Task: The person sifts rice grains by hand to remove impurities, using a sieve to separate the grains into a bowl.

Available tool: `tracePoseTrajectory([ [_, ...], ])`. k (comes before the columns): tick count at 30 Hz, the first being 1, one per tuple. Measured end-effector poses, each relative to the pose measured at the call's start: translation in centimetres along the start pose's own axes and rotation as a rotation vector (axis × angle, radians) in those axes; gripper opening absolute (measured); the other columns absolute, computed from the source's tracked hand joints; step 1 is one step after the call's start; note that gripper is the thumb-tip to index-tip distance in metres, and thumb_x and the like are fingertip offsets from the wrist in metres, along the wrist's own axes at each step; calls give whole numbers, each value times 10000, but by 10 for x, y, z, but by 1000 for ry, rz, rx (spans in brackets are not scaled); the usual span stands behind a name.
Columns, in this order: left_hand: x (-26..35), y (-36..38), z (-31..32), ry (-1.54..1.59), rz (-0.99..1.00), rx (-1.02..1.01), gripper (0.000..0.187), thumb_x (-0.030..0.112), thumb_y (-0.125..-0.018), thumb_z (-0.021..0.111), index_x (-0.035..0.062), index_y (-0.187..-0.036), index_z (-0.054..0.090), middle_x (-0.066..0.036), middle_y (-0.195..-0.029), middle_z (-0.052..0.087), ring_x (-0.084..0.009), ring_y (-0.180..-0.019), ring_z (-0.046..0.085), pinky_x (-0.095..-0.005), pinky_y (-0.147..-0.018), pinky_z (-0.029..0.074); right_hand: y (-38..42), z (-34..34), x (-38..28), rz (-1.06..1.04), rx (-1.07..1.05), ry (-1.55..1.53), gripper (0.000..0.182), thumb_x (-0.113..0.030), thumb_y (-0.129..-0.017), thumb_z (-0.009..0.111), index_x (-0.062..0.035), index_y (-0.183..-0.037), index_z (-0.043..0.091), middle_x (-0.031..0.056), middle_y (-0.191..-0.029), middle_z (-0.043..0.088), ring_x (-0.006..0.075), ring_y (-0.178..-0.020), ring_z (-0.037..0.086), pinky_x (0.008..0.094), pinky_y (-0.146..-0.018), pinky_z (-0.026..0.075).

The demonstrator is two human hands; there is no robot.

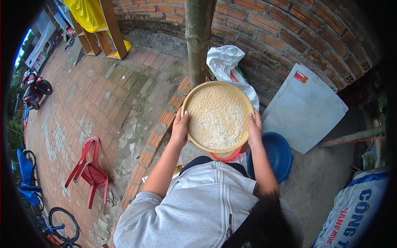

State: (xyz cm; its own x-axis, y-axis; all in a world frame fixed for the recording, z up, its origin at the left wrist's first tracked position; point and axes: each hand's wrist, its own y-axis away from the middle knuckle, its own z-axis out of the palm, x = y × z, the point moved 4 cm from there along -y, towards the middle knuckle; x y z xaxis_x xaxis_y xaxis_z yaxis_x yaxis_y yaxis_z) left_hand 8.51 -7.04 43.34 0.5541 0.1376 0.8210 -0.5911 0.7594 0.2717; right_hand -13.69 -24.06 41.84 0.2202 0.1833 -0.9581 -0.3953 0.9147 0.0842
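A round woven winnowing tray (216, 82) is held out in front of my body, over the ground. Pale rice grains (220, 129) cover its inside, whiter and thicker toward the near side. My left hand (179, 129) grips the tray's left rim, thumb on top. On the opposite rim my right hand (254, 128) has the same hold. Beneath the near edge shows part of a red basin (228, 158), mostly hidden by the tray. A blue basin (278, 153) sits on the ground beside my right forearm.
A bamboo post (197, 41) stands just beyond the tray, next to a white plastic sack (225, 60). A grey-white board (305, 109) lies to the right. At left is a red plastic chair (92, 170); a printed sack (353, 211) stands at lower right.
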Motion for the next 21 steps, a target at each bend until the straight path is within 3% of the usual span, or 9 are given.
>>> tracePoseTrajectory([
  [2, -10, -3, 3, -63, 104, 22, 399, 237, -959, 450, 83, -1322, 392, -52, -1119, 551, -131, -965, 546, -289, -846, 460, -3, -5, -6, -92, 26, 154, 367, -150, -944, 441, -21, -1287, 417, 139, -1239, 507, 240, -1100, 521, 333, -941, 402],
  [4, -14, -3, 9, -67, 116, 35, 398, 231, -962, 444, 82, -1326, 388, -54, -1123, 550, -133, -973, 545, -290, -850, 457, 6, 9, -46, -511, 44, 891, 373, -190, -911, 498, -29, -1247, 480, 180, -1247, 497, 335, -1176, 459, 387, -1002, 347],
  [5, -16, -3, 11, -54, 128, 26, 397, 227, -964, 438, 81, -1329, 385, -57, -1127, 549, -138, -984, 544, -296, -858, 454, 10, 13, -56, -514, 49, 893, 373, -190, -911, 498, -29, -1247, 480, 180, -1247, 497, 335, -1176, 459, 387, -1002, 347],
  [7, -15, -4, 18, -45, 136, 8, 397, 222, -966, 431, 80, -1333, 382, -59, -1131, 548, -142, -996, 544, -301, -866, 451, 18, 32, -62, -602, -156, 1435, 362, -233, -880, 534, -59, -1197, 546, 198, -1262, 479, 410, -1235, 369, 433, -1051, 276],
  [9, -14, -7, 25, -11, 101, -20, 377, 215, -970, 418, 75, -1319, 395, -68, -1149, 549, -153, -1012, 546, -311, -872, 451, 17, 38, -55, -570, -197, 1416, 350, -264, -874, 543, -86, -1173, 575, 174, -1282, 475, 423, -1265, 331, 451, -1072, 232],
  [11, -15, -8, 34, 13, 76, -38, 370, 212, -968, 420, 68, -1308, 403, -75, -1157, 548, -160, -1013, 549, -315, -869, 455, 16, 46, -41, -550, -388, 1135, 363, -261, -868, 549, -79, -1181, 570, 164, -1292, 475, 417, -1246, 356, 448, -1055, 270],
  [15, -19, -15, 37, 105, 33, -79, 352, 199, -960, 431, 49, -1279, 420, -91, -1172, 547, -179, -1023, 552, -325, -867, 462, 45, 72, -63, -670, -508, 1155, 326, -207, -842, 582, -66, -1136, 597, 148, -1219, 527, 370, -1163, 440, 416, -992, 353],
  [17, -18, -14, 36, 111, 18, -75, 357, 203, -956, 439, 45, -1277, 421, -93, -1167, 549, -183, -1026, 552, -328, -870, 462, 54, 76, -69, -593, -714, 992, 266, -121, -800, 612, -38, -1052, 630, 127, -1103, 575, 310, -1040, 504, 372, -902, 417],
  [21, -11, -2, 40, 103, -1, -11, 370, 222, -949, 455, 43, -1272, 427, -95, -1158, 554, -188, -1029, 554, -332, -875, 460, 48, 52, -64, -539, -675, 975, 161, -24, -761, 629, -17, -918, 663, 105, -917, 602, 266, -867, 577, 336, -782, 466],
])
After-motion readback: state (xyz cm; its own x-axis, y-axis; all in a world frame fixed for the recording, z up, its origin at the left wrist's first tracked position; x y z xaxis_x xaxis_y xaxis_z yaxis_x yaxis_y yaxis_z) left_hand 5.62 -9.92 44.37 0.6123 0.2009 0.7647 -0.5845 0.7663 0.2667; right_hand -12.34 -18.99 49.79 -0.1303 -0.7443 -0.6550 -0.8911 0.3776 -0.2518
